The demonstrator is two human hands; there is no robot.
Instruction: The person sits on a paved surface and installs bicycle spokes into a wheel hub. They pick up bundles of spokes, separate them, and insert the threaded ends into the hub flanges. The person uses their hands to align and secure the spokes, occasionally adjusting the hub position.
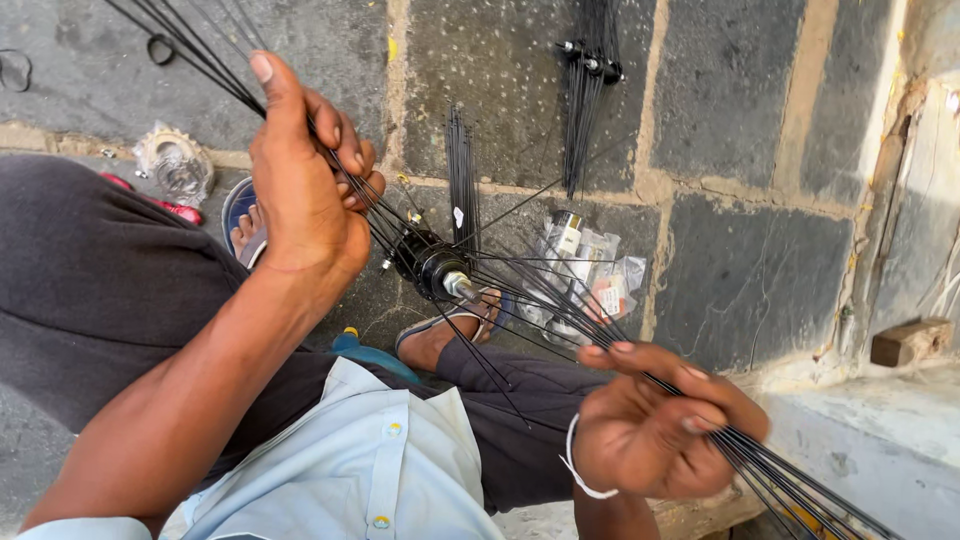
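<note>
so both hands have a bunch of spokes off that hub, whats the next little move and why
Probably fan the left hand's spokes apart. That bunch is pinched tight between thumb and fingers and crosses near the black hub, as does the bunch in the right hand. Separating them would let single spokes be picked out.

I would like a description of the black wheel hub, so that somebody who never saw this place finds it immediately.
Start from the dark stone-slab floor with pale joints, then look between the left hand and the right hand. There, thin black spokes fan outward from a short black cylinder with a silver axle end: the hub. The loose spoke bundles lying nearby have no such centre.
</note>
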